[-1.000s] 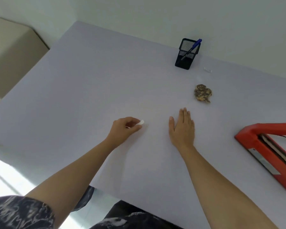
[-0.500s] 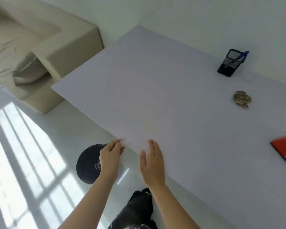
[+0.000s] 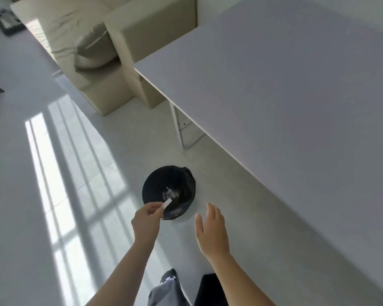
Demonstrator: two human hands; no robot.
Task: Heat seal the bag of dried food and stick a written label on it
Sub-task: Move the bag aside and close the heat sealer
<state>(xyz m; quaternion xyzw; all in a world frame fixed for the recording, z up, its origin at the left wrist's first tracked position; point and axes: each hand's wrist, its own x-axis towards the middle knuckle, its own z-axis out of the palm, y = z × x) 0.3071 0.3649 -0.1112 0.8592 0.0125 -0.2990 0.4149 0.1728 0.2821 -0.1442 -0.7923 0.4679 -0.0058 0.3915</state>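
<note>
The strip point(image 3: 167, 204) is a small white slip. Whether it carries writing, or is a label or only backing paper, cannot be told at this size. Its lower end is hidden between the fingertips that hold it. The table point(image 3: 296, 107) runs out of frame at the right and top, so only a bare part of its top shows.

The left hand point(image 3: 147, 219) pinches the strip between thumb and forefinger, with the other fingers curled in. The strip sticks up and to the right from the fingertips, and in this view it lies over the near rim of the bin point(image 3: 155, 180). The right hand point(image 3: 212, 230) hangs in the air just right of the bin, fingers straight and together, thumb apart, touching nothing.

The bin is round with a black liner and stands on the floor point(image 3: 97, 173) beside the table's near edge. A few pale scraps point(image 3: 170, 192) lie at its bottom, too blurred to name.

A white table leg point(image 3: 177, 127) shows beyond the bin. A beige sofa point(image 3: 142, 29) with a pillow point(image 3: 93, 49) stands at the table's far corner. Barred sunlight falls across the floor on the left. At the bottom edge, part of the person's dark clothing point(image 3: 166, 292) is cut off.
</note>
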